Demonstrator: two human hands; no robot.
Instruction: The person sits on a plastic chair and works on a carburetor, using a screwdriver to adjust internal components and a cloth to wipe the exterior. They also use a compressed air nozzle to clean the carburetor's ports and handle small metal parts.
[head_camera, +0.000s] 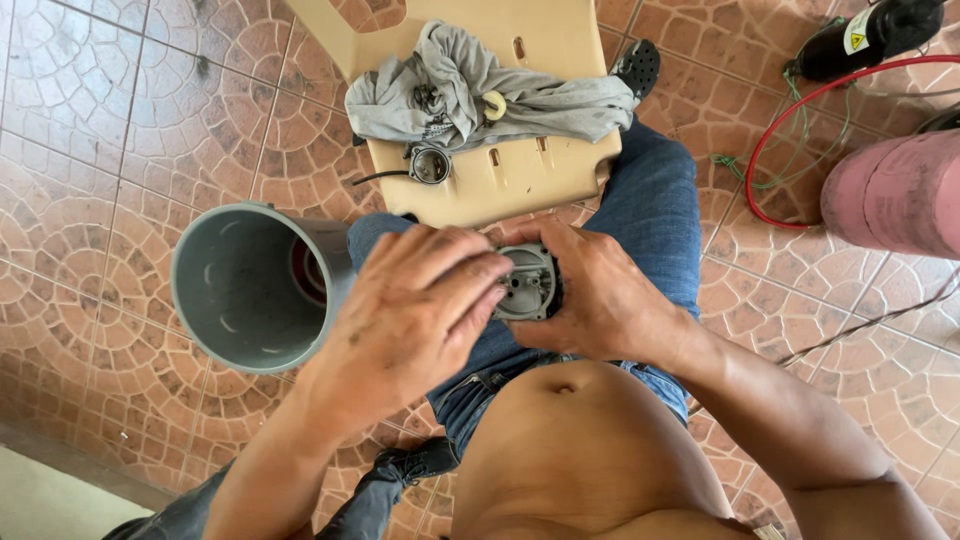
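Both hands hold a small grey metal housing part (527, 284) over my lap. My right hand (600, 295) cups it from the right and below. My left hand (415, 315) covers its left side, fingers laid across its face. The part shows round openings and screw holes. A wide grey plastic pipe section (255, 285) lies against my left thigh, its open end facing up toward me.
A beige plastic stool (505, 170) stands ahead, carrying a grey cloth (470, 85), a small round metal part (430, 165) and a pale ring (494, 105). At the right are a pink gas cylinder (895, 190), a red hose (775, 135) and a black canister (870, 35). The floor is tiled.
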